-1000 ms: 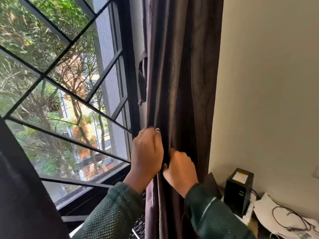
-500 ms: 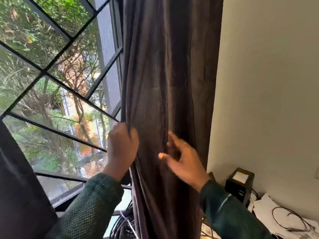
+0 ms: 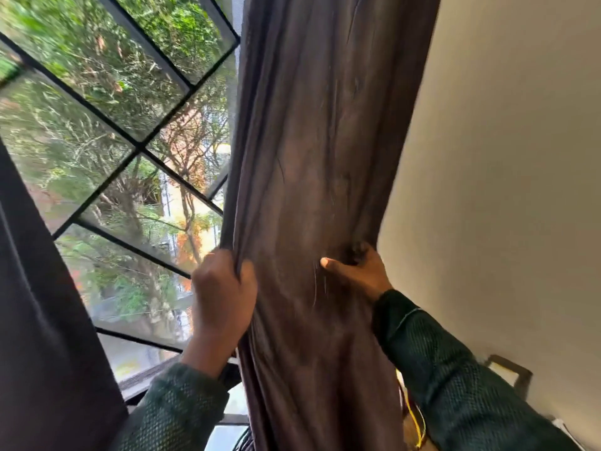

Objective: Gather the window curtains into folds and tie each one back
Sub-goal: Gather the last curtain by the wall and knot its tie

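The left hand (image 3: pixel 222 297) gripped the curtain (image 3: pixel 312 177) at its nine-o'clock edge; the right hand (image 3: pixel 356 271) clutched its three-o'clock edge; gathering looked underway, tying undone.

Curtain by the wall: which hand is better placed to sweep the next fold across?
Probably the left hand: it grips the curtain at its free window-side edge. The right hand pinches the wall-side edge, suited to anchoring.

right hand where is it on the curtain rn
In the head view, the right hand grips the brown curtain at its wall-side edge, level with the left hand on the window-side edge.
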`<state>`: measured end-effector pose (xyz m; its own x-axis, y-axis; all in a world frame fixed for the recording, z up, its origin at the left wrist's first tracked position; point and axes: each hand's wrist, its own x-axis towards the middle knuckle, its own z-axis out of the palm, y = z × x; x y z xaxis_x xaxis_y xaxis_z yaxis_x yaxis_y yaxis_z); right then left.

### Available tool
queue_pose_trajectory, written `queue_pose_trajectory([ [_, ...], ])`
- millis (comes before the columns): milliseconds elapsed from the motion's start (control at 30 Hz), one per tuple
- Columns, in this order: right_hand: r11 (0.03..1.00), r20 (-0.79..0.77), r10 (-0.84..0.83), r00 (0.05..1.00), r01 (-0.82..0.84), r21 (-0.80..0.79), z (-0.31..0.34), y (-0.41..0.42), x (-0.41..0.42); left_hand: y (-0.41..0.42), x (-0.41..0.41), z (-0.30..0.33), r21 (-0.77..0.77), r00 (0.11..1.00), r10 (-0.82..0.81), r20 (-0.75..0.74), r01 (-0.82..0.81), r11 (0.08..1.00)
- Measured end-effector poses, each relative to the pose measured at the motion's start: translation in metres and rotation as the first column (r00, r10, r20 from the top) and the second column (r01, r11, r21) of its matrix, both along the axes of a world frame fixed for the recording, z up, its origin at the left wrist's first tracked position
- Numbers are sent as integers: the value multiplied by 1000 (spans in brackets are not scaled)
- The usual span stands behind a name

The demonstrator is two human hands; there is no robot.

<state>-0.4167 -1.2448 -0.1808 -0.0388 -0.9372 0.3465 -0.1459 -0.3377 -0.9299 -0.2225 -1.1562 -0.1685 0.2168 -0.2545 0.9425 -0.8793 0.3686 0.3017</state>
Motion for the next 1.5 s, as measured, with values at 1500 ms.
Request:
queue_pose_trajectory([
  [1500,981,-711,69,700,-176,-78,-55,127,38,5,-47,4,210,966,-247,-74,258,943],
])
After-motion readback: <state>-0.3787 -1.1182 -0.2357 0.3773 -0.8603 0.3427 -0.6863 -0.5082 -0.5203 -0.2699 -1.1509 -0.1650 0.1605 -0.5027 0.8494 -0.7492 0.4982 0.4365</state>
